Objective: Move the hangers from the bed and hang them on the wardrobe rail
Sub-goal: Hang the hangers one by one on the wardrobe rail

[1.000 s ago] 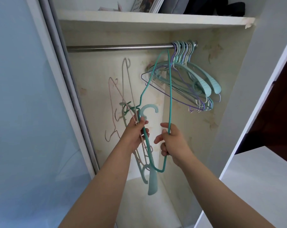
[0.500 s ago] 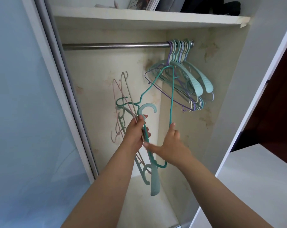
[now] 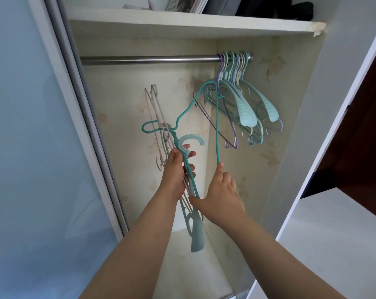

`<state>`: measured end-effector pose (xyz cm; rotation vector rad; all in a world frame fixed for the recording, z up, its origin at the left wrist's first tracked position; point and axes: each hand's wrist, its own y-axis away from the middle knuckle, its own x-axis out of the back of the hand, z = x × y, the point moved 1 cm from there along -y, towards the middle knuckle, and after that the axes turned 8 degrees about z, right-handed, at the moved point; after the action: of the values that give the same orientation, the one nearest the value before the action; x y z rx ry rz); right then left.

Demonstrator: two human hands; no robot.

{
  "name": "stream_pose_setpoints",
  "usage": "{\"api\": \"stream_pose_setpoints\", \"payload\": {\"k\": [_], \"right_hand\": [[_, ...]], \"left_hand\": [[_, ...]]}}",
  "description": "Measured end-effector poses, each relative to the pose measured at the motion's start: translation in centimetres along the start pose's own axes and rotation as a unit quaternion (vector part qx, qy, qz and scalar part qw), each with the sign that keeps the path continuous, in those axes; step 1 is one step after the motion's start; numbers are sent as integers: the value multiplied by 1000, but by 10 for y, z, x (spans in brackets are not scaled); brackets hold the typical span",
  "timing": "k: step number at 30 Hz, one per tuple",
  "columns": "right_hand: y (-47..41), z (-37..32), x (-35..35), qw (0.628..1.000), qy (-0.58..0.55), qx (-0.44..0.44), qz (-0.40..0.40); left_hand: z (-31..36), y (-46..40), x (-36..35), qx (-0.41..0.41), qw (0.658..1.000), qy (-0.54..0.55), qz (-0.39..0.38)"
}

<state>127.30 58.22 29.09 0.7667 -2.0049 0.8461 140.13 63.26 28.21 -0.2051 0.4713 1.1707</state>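
The left hand (image 3: 176, 169) is wrapped tight around a bunch of hangers (image 3: 189, 175) inside the wardrobe. The right hand (image 3: 220, 195) is spread wide, with a fingertip touching the teal wire hanger (image 3: 216, 130). More hangers (image 3: 245, 108) hang at the right end of the rail (image 3: 148, 60), well above both hands.

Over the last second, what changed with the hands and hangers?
The right hand let go of the teal wire hanger and opened, fingertips now touching its wire. The left hand kept gripping the bundle of hangers. The hangers on the rail stayed put.
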Motion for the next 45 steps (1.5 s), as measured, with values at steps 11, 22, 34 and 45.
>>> {"api": "stream_pose_setpoints", "payload": {"k": [11,22,34,45], "right_hand": [[3,-2,10,989,115,75,51],[-4,-9,15,974,177,104,94],[-42,15,9,992,97,63,52],[-86,22,16,812,-523,-219,-140]], "left_hand": [[2,-7,17,7,997,60,55],[-14,-12,27,-7,990,-40,137],[-10,-13,56,36,977,17,210],[7,-12,62,46,980,54,185]]}}
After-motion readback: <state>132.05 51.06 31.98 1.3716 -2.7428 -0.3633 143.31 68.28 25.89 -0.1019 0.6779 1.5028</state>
